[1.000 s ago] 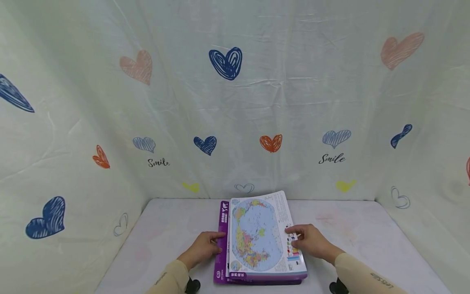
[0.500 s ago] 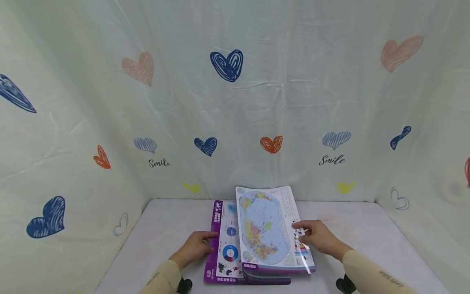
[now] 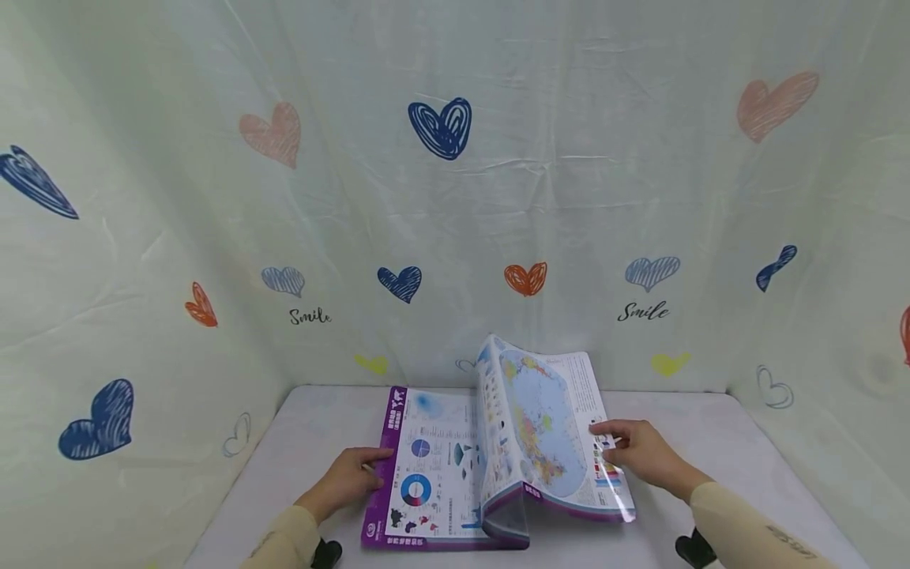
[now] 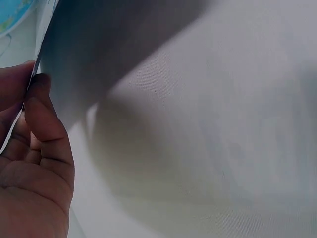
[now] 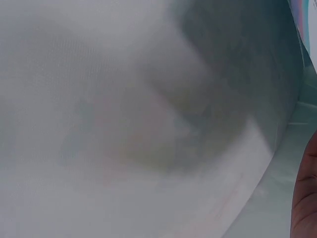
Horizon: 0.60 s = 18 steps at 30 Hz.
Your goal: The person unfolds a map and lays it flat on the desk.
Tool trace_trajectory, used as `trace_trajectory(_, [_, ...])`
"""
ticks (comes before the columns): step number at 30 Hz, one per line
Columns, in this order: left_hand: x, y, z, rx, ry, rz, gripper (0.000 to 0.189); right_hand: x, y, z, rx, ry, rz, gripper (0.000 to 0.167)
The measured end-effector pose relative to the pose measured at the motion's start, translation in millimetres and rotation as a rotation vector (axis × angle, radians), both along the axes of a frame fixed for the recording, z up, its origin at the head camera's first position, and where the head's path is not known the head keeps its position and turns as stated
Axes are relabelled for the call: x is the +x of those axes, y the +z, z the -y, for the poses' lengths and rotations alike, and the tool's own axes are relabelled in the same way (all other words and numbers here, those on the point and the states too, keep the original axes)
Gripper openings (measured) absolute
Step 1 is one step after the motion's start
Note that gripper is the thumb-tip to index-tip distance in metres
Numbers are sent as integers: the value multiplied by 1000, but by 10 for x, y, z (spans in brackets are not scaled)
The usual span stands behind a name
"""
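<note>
A glossy folded world map (image 3: 543,419) with purple borders stands partly unfolded at mid-table in the head view. Its left panel (image 3: 434,474), printed with charts and small pictures, lies low, while the middle rises in a fold and the map side slopes right. My left hand (image 3: 348,478) pinches the purple left edge; in the left wrist view, thumb and fingers (image 4: 47,119) grip the sheet from both faces. On the right edge, my right hand (image 3: 647,454) holds the map between thumb and fingers. The right wrist view catches just part of that hand (image 5: 306,193) and a corner of the map.
The white table (image 3: 320,419) extends on both sides of the map. Behind it hangs a pale curtain (image 3: 455,213) printed with hearts and "Smile", which also closes in both sides. Dark wrist devices (image 3: 327,553) show under the sleeves.
Both hands have moved apart, left hand leftward and right hand rightward. The folded map has spread open between them, uncovering the chart panel and lifting a fold in the middle.
</note>
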<state>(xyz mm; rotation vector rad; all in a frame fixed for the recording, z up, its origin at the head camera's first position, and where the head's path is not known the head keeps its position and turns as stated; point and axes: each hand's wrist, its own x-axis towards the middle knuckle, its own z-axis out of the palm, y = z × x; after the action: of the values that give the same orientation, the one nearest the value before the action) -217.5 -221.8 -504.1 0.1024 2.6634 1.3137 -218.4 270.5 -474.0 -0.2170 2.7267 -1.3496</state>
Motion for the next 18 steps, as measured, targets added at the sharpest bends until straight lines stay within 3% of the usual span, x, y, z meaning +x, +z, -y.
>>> trace_trajectory(8, [49, 0, 275, -88, 59, 29, 48, 32, 43, -126, 11, -32, 11, 38])
trace_trajectory(18, [70, 62, 561, -167, 83, 15, 47, 77, 48, -386, 80, -63, -9, 39])
